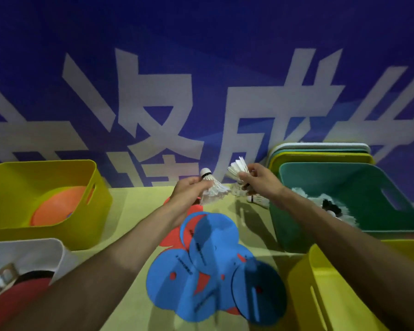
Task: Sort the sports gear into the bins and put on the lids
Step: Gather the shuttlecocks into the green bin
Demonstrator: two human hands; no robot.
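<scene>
Head view shows both hands held up over the tabletop (134, 206). The left hand (189, 189) is closed around one white shuttlecock (210, 189), cork end up. The right hand (256, 177) is closed around a bunch of shuttlecocks (237, 169). Just right of the hands sits a green bin (368, 187) with more shuttlecocks inside. Lids (320, 151) stand behind the green bin. Blue discs (213, 259) lie on the tabletop below the hands.
</scene>
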